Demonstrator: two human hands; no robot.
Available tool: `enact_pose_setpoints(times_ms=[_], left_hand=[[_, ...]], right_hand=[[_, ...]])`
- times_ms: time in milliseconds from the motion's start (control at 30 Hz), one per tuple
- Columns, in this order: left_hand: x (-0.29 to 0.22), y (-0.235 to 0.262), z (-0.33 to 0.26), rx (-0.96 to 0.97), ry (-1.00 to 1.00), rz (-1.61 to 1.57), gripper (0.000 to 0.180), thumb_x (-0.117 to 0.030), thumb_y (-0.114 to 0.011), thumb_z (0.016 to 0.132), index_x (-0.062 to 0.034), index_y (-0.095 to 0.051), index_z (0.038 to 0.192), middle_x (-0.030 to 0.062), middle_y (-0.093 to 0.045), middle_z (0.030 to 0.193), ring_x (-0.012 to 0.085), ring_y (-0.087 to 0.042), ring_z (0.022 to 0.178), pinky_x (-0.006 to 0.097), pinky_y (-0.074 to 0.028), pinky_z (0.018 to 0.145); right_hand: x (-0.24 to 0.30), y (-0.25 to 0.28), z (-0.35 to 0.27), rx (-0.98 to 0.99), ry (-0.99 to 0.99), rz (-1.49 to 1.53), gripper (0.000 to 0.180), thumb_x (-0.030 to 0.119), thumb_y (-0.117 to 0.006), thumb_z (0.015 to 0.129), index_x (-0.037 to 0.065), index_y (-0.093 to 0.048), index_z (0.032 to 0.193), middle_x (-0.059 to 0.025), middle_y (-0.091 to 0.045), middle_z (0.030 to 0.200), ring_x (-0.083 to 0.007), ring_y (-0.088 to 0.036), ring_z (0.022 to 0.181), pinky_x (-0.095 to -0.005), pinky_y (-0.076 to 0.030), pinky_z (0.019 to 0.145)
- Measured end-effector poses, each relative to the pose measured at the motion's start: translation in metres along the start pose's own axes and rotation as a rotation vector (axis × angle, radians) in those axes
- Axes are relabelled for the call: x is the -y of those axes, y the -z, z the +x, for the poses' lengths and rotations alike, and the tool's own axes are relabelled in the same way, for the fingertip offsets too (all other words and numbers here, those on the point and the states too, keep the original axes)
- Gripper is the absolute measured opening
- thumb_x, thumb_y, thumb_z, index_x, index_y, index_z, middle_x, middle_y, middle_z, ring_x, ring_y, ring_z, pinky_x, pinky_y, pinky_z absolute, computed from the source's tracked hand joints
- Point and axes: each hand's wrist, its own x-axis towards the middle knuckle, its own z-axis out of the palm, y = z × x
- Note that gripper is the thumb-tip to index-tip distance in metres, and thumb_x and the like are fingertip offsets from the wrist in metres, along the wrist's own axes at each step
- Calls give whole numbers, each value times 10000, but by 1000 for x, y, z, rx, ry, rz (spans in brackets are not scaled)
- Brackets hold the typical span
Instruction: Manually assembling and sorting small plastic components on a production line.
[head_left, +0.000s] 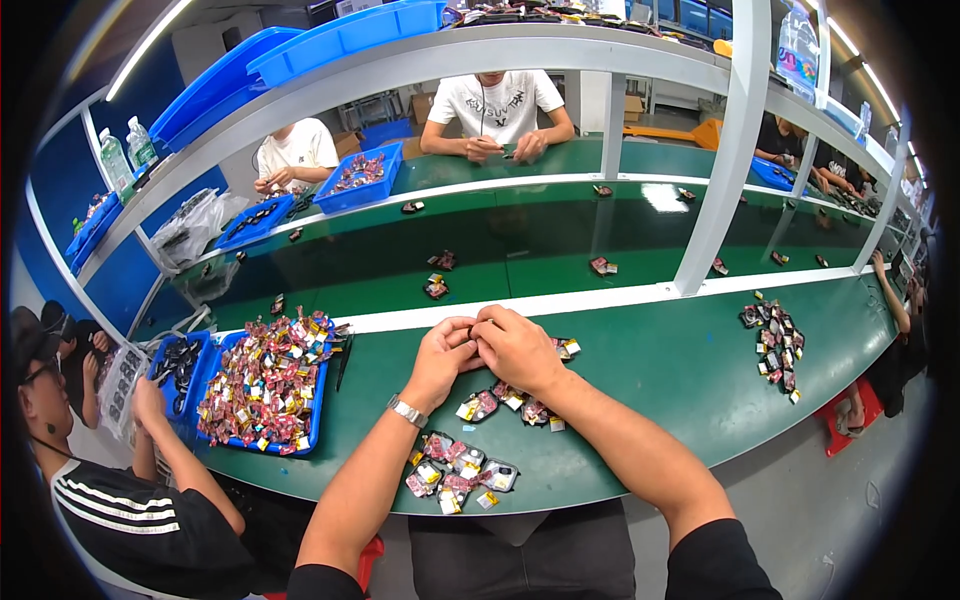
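Note:
My left hand point(440, 358) and my right hand point(518, 348) meet over the green bench, fingers closed around a small dark piece point(473, 334) that they mostly hide. Just below my right hand lie several small dark casings point(480, 404) with reddish boards and white-and-yellow parts. Closer to the bench's front edge, next to my left forearm, sits another cluster of such casings point(463, 465). A blue tray point(322, 398) at the left is heaped with reddish boards with yellow and white bits. Black tweezers point(344, 362) rest beside it.
A second blue tray point(200, 375) holds black parts. More casings point(775, 345) lie far right. Beyond the white rail point(600, 300), a green belt point(540, 250) carries scattered units. A metal post point(725, 150) rises ahead. A person point(130, 500) works at left; others sit opposite.

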Motion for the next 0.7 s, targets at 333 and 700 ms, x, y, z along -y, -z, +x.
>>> enact_pose_setpoints(times_ms=[333, 700], left_hand=[[-2, -3, 1, 6, 0, 9, 268, 49, -492, 932, 0, -496, 1196, 85, -636, 1109, 144, -636, 968, 288, -561, 834], [-1, -2, 1, -10, 14, 16, 257, 55, -499, 929, 5, -491, 1182, 96, -635, 1090, 148, -639, 931, 273, -561, 790]], right_hand=[[9, -1, -2, 34, -103, -37, 100, 70, -636, 793, 33, -609, 882, -94, -593, 1014, -283, -638, 850, -398, -539, 700], [5, -5, -5, 78, -56, -124, 116, 92, -623, 805, 31, -590, 898, -82, -589, 1000, -269, -638, 840, -389, -554, 681]])
